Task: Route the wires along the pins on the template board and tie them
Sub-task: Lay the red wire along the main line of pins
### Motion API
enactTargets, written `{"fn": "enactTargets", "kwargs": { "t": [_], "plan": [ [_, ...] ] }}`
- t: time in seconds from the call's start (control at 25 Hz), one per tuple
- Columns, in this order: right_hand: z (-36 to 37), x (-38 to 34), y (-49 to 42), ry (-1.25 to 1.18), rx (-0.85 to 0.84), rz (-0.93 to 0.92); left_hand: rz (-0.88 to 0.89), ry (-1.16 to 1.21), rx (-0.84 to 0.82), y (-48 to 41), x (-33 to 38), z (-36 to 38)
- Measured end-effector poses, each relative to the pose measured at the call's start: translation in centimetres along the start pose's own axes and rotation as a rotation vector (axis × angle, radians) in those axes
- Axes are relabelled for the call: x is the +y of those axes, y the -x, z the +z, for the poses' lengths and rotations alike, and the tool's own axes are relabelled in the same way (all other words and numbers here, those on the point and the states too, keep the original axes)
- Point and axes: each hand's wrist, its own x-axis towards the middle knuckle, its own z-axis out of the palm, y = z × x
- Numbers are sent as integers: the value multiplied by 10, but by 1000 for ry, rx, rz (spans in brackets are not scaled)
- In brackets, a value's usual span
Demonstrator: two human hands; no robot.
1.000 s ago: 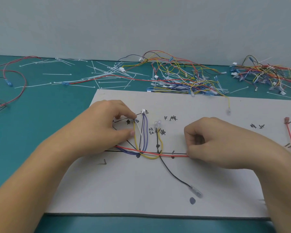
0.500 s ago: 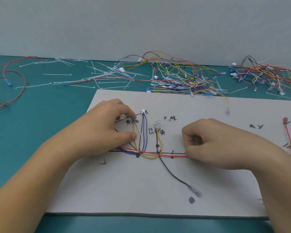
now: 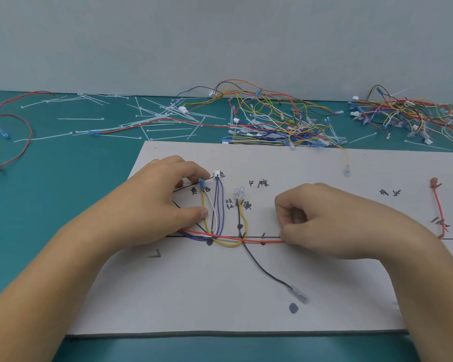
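Template board: a grey sheet point(image 3: 246, 296) lies flat on the teal surface point(image 3: 63, 178), marked with black handwritten labels and drawn lines, with short dark pins standing from it.
Routed wires: a red wire point(image 3: 246, 239) runs along the horizontal line in the board's middle; a yellow wire point(image 3: 204, 212), a white wire point(image 3: 211, 205) and purple wires point(image 3: 221, 205) rise from it to the upper left.
Black wire: it point(image 3: 262, 267) trails toward the near edge and ends in a clear terminal point(image 3: 299, 294).
Left hand: it point(image 3: 152, 207) rests on the board, index fingertip at a blue terminal point(image 3: 201, 184), thumb pressed beside the yellow wire.
Left grip: pinched narrow, touching the yellow wire's end.
Right hand: it point(image 3: 332, 220) is curled into a loose fist on the board.
Right grip: closed over the red wire where it reaches the fingers.
Far right: a separate red wire point(image 3: 438, 207) lies along the board's edge.
Spare stock: loose wire heaps point(image 3: 285, 118) and white cable ties point(image 3: 154, 116) lie on the surface beyond the board.
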Motion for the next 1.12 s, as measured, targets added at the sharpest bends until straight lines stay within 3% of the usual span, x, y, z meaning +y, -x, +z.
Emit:
{"fn": "enactTargets", "kwargs": {
  "t": [1.12],
  "plan": [
    [2,1,0,9,6,-21,-26,27,-32,-4,-6,2]
  ]
}}
